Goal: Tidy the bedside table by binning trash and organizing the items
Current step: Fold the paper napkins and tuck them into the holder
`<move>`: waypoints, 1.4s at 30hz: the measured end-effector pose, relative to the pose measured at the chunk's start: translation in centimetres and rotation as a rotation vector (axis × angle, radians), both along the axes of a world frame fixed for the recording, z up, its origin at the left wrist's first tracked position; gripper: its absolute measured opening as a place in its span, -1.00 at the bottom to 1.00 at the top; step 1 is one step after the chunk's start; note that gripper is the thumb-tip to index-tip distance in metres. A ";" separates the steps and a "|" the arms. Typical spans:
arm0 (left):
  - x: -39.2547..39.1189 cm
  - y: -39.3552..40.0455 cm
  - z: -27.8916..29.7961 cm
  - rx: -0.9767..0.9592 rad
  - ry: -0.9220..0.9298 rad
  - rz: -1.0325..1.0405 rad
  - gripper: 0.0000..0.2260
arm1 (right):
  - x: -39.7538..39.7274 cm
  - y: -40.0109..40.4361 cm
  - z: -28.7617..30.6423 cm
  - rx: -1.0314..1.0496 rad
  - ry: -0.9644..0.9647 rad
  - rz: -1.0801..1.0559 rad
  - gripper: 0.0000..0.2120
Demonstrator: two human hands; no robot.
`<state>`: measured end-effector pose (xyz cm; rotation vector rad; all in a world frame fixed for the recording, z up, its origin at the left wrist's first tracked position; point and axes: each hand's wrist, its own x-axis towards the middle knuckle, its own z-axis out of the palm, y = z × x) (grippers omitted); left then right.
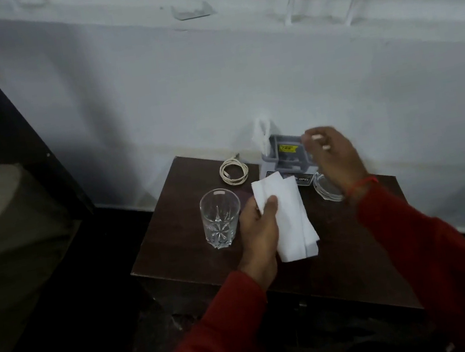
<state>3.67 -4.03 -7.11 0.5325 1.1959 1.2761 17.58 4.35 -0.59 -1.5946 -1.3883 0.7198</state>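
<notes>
Red sleeves [440, 264] fill the bottom of the view, both forearms reaching over the bedside table [347, 273]. Left hand [259, 226] grips a folded white tissue [289, 218], thumb clamped on its upper edge, fingers hidden underneath; the tissue hangs over the table middle, slightly creased, clean-looking. Right hand [333, 156] is raised over the back right of the table, motion-blurred, fingers curled round a small white stick-like thing [317, 138]; can't tell what it is. Red thread on that wrist.

Hard to read: the grey box [287, 156] at the back against the wall, with a yellow label and "OPEL" lettering, is partly covered by the tissue and right hand. White crumpled paper [263, 136] sticks up at its left side. Clear glass dish [326, 190] is half hidden behind the right wrist.

Cut-pattern drinking glass [221, 218] stands upright just left of the left hand, looks empty. Coiled white cable [234, 172] lies behind it, apart. Room is dim; dark bed frame [0, 100] cut off at left.
</notes>
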 end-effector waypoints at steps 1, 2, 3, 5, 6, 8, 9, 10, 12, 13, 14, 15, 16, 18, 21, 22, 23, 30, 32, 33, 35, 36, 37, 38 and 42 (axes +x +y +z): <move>0.1 0.0 0.1 0.013 -0.039 0.017 -0.85 | 0.0 -2.0 0.1 -0.112 0.076 0.051 -0.74; 0.1 -0.1 0.3 0.027 -0.079 0.025 -0.85 | -0.2 -3.9 0.3 -0.231 0.153 0.094 -0.73; 0.2 -0.1 0.4 0.041 -0.114 0.028 -0.85 | -0.3 -5.8 0.1 -0.329 0.258 0.139 -0.75; 0.5 -0.3 0.5 0.067 -0.174 0.033 -0.84 | -0.7 -8.6 -0.6 -0.426 0.516 0.215 -0.72; 0.6 -0.4 0.5 0.071 -0.210 0.034 -0.84 | -0.8 -9.5 -1.1 -0.440 0.587 0.222 -0.70; 0.7 -0.6 0.6 0.060 -0.280 0.027 -0.83 | -1.2 -10.3 -1.9 -0.468 0.597 0.205 -0.70; 0.8 -0.7 0.6 0.050 -0.303 0.023 -0.82 | -1.3 -10.5 -2.2 -0.476 0.577 0.193 -0.72; 0.8 -0.7 0.7 0.040 -0.326 0.024 -0.81 | -1.4 -10.4 -2.5 -0.474 0.585 0.178 -0.73; 0.7 -0.6 0.9 0.039 -0.377 0.025 -0.75 | -1.3 -10.0 -2.8 -0.454 0.678 0.136 -0.72; 0.6 -0.5 1.0 0.046 -0.392 0.021 -0.73 | -1.2 -9.8 -2.9 -0.443 0.731 0.109 -0.71; 0.5 -0.5 1.1 0.050 -0.402 0.014 -0.71 | -1.1 -9.7 -3.0 -0.433 0.771 0.092 -0.70; 0.4 -0.5 1.2 0.047 -0.409 0.008 -0.69 | -1.0 -9.6 -3.1 -0.425 0.795 0.080 -0.69; 0.4 -0.5 1.3 0.040 -0.421 0.001 -0.69 | -0.9 -9.6 -3.3 -0.414 0.816 0.087 -0.68; 0.4 -0.6 1.3 0.027 -0.457 -0.004 -0.68 | -1.2 -9.9 -3.5 -0.374 0.851 0.130 -0.68; 0.4 -0.7 1.3 -0.002 -0.442 -0.001 -0.69 | -1.7 -10.1 -3.5 -0.275 0.843 0.191 -0.69; 0.3 -0.7 1.3 -0.009 -0.429 0.004 -0.69 | -1.8 -10.0 -3.6 -0.242 0.824 0.181 -0.70; 0.3 -0.6 1.2 -0.017 -0.416 0.010 -0.68 | -1.9 -10.0 -3.5 -0.216 0.806 0.157 -0.72; 0.2 -0.6 1.3 0.000 -0.285 -0.004 -0.75 | -1.3 -9.7 -4.3 -0.139 0.537 -0.001 -0.86; 0.3 -0.8 1.5 0.008 -0.276 -0.027 -0.70 | -1.3 -9.6 -4.4 -0.124 0.492 -0.016 -0.86; 0.4 -0.9 1.5 0.018 -0.274 -0.036 -0.69 | -1.3 -9.6 -4.3 -0.116 0.466 -0.022 -0.86; 0.6 -1.0 1.5 0.029 -0.265 -0.030 -0.69 | -1.2 -9.6 -4.3 -0.098 0.395 -0.019 -0.84; 0.6 -1.0 1.5 0.031 -0.264 -0.024 -0.70 | -1.2 -9.5 -4.3 -0.087 0.365 -0.014 -0.82; 0.5 -1.0 1.5 0.030 -0.266 -0.020 -0.72 | -1.1 -9.6 -4.2 -0.072 0.342 -0.008 -0.80; 0.5 -0.9 1.6 0.023 -0.271 -0.018 -0.75 | -1.1 -9.6 -4.0 -0.060 0.329 0.000 -0.79; 0.3 -0.7 1.7 -0.007 -0.292 -0.020 -0.90 | -1.0 -9.6 -3.7 -0.102 0.451 0.047 -0.90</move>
